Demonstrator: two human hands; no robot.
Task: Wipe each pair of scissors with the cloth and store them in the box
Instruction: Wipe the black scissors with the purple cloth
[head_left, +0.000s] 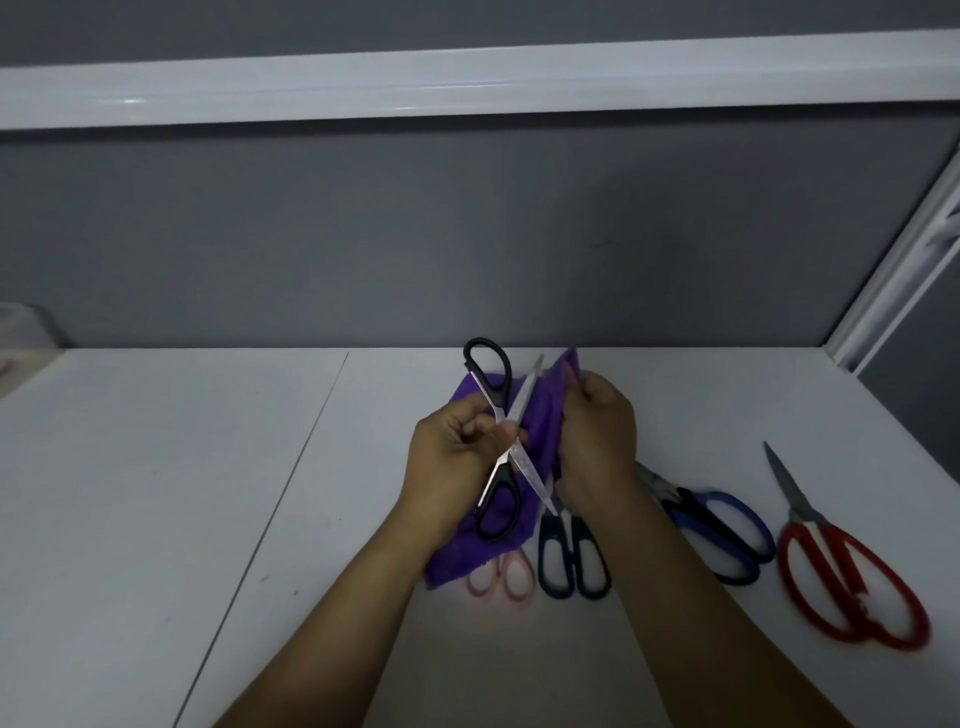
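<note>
**White desk, grey wall, low light**

A white desk (156, 493) fills the lower half of the view. A thin dark seam (291, 467) splits its matte top, running diagonally from the back edge toward the near left. Behind the desk stands a plain grey wall panel (467, 234). A glossy white rail (467, 83) crosses high on the panel and catches small highlights. At right, a white frame post (893, 270) slants down to the desk's back corner. The light is dim and even.
</note>
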